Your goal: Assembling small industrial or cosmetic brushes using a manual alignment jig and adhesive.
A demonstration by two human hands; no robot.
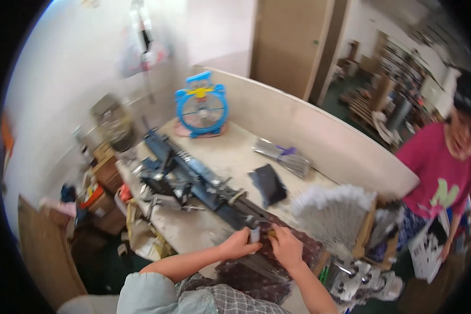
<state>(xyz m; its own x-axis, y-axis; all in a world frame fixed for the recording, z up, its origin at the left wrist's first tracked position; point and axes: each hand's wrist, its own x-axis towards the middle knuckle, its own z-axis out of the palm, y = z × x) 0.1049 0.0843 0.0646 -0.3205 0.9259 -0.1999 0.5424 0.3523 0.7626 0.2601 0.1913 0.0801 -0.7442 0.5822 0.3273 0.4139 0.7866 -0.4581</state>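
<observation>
Both my hands are close together over a dark brown patterned cloth point(303, 235) at the table's near side. My left hand point(237, 244) is closed around a small pale grey cylindrical piece point(255, 235). Just to its right, my right hand point(286, 248) is closed on a small yellowish piece point(271, 234) whose kind I cannot make out. Past my hands, a long blue-black metal rail assembly point(206, 193) runs toward the far left, with clamps and metal fittings along it. Its near end lies beside my fingers.
On the table are a blue cartoon-shaped fan point(202, 111), a thin-rod bundle with a purple tie point(285, 157), a dark folded pouch point(268, 184) and a pile of white-tipped strips point(335, 214). Silver machinery point(369, 285) stands lower right. A person in pink point(432, 167) stands beyond the partition point(309, 118).
</observation>
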